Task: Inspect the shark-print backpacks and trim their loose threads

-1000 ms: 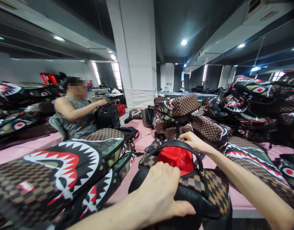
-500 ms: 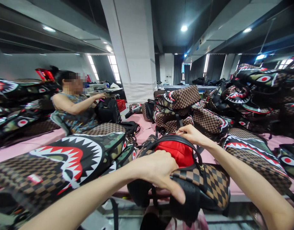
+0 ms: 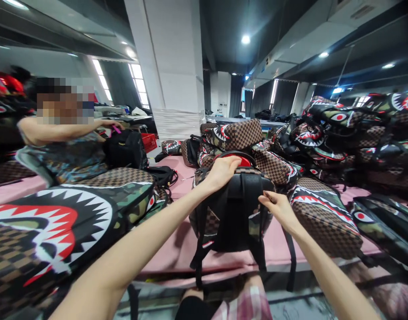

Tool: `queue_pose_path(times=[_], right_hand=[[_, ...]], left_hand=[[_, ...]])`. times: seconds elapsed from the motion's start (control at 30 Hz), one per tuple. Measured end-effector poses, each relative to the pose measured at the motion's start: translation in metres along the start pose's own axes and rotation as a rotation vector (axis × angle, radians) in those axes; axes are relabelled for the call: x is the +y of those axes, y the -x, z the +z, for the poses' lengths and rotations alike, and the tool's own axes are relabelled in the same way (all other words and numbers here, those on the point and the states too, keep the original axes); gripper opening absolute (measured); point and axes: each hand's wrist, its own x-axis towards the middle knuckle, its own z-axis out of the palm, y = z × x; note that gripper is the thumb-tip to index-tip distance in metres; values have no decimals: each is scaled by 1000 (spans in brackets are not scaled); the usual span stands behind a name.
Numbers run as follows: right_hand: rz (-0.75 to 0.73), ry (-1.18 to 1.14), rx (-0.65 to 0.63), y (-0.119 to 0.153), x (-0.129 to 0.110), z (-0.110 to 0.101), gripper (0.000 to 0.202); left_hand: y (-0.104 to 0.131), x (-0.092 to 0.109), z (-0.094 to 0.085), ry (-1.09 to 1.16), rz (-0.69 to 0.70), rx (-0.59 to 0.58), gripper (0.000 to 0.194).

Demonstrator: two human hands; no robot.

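The backpack (image 3: 235,213) is stood upright on the pink desk (image 3: 173,251), approx centre, w/ its black back panel turned to the cam. Its far side is hidden, & the inside can't be seen into; just a bit of red lining (image 3: 245,160) is shown past the L hand, below the curved handle (image 3: 235,154). Straps (image 3: 199,262) are hung down over the desk's near edge.

The L hand (image 3: 223,172) is laid on the backpack's top edge; its fingertips are hidden, so the L grip can't be judged, nor whether anything is held. The R hand (image 3: 279,210) is held by the R side, thumb & fingers brought close together; a tiny dark bit is seen at the tips but can't be made out, so what's in the R grip can't be told. Both arms are cut off by the frame.

At L, a shark-print bag (image 3: 124,200) is cut off by the edge. Behind it, a seated person (image 3: 73,153) is seen w/ head pixelated; a black bag (image 3: 127,149) is reached for by that person, and a red crate (image 3: 149,142) is part-hidden behind it. At far R, a bag pile (image 3: 340,133) is lost in shadow, individual bags hard to separate. Plaid cloth (image 3: 248,306) is cropped at the bottom.
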Motion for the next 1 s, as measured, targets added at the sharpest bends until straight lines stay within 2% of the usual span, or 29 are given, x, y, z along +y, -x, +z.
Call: queue_pose_path(times=[0.07,0.1,0.17,0.2,0.27,0.33,0.43,0.5,0.53,0.63,0.7,0.77,0.83,0.9,0.97,1.0], right_hand=[[-37,-8,-6,-9,7,12,30],[-53,-7,8,-15,9,16,31],[-84,7,48,-24,15,21,36],[-101,17,49,-27,18,22,37],[-126,23,25,-32,25,24,39],[-130,15,15,-34,31,27,41],[-84,-8,51,-30,37,33,42],[-33,-46,17,-21,35,35,39],[-18,-75,-12,-14,30,34,36],[-58,-236,-19,9,-3,19,23],[-133,-391,89,18,-37,3,19],[-234,-520,235,17,-69,-10,18],[-298,-595,326,7,-89,-12,19],[-281,-649,361,-5,-91,-1,27],[-196,-677,346,-15,-72,19,34],[-144,-677,326,-19,-57,31,35]], left_hand=[[19,-7,-10,133,14,171,28],[32,-15,-16,208,-39,265,28],[63,-33,-27,407,-243,399,36],[78,-42,-29,523,-361,403,42],[104,-54,-24,685,-526,286,51],[117,-56,-9,719,-565,138,53],[115,-46,17,815,-589,-38,55],[109,-35,23,978,-629,-150,60],[107,-29,20,1048,-629,-187,61],[109,-3,-7,1147,-495,-191,57],[111,23,-35,1198,-377,-178,52],[108,48,-59,1214,-315,-143,44],[96,62,-72,1197,-310,-63,35],[83,57,-69,1191,-318,24,32],[73,34,-51,1214,-344,47,30],[71,18,-38,1235,-376,22,30]])
